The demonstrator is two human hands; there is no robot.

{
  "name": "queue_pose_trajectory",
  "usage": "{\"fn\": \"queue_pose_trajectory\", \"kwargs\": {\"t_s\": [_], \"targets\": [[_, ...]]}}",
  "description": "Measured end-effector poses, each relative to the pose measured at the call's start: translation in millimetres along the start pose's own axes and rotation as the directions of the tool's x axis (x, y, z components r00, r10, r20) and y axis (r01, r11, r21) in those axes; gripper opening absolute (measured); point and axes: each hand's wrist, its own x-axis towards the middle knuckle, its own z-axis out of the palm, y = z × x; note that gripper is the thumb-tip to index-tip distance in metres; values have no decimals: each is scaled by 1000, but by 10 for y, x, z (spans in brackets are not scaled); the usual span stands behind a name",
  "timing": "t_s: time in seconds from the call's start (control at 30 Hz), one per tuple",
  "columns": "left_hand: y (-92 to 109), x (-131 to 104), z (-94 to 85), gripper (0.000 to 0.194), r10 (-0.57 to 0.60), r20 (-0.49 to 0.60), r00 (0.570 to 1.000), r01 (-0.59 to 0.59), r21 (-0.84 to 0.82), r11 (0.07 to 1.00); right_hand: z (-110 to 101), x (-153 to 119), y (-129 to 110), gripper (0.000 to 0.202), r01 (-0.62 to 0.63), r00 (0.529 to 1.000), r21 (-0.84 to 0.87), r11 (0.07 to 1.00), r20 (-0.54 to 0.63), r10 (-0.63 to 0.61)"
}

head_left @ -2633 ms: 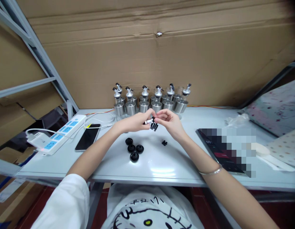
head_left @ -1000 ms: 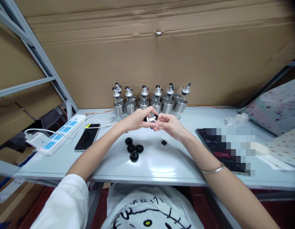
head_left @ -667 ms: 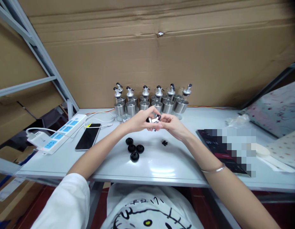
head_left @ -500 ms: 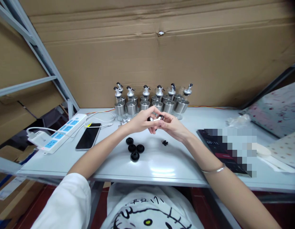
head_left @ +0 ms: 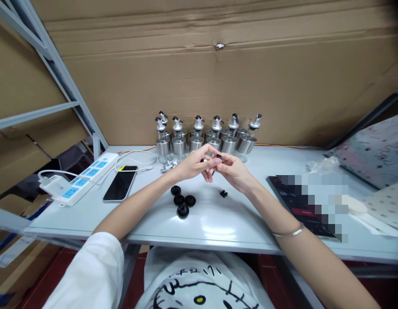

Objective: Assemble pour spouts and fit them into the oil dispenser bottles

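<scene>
Pourer spout (head_left: 210, 162) pinched between both hands, axis unclear.

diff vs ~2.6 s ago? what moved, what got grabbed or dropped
Both hands, left hand and right hand, closed tighter around the small metal spout piece; it showed plainly between the fingertips before and is now mostly hidden. Nothing was let go. Unchanged: four black caps, the small black part, the bottle row, the phone, the power strip.

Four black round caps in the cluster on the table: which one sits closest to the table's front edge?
The black cap at the bottom of the cluster. The other three black caps lie in a loose row behind it, nearer the hands; this one sits alone toward the person.
</scene>
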Motion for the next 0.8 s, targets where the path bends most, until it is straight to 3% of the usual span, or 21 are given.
{"fn": "queue_pose_trajectory", "kwargs": {"t_s": [0.6, 0.8], "targets": [[-23, 28, -88, 51, 27, -22, 999, -26, 25, 999, -97, -14, -7, 32, -140, 990, 57, 988, -23, 142], [-45, 30, -81, 51, 50, -40, 998, -49, 43, 998, -90, -14, -8, 31, -109, 994, 56, 992, -3, 109]]}}
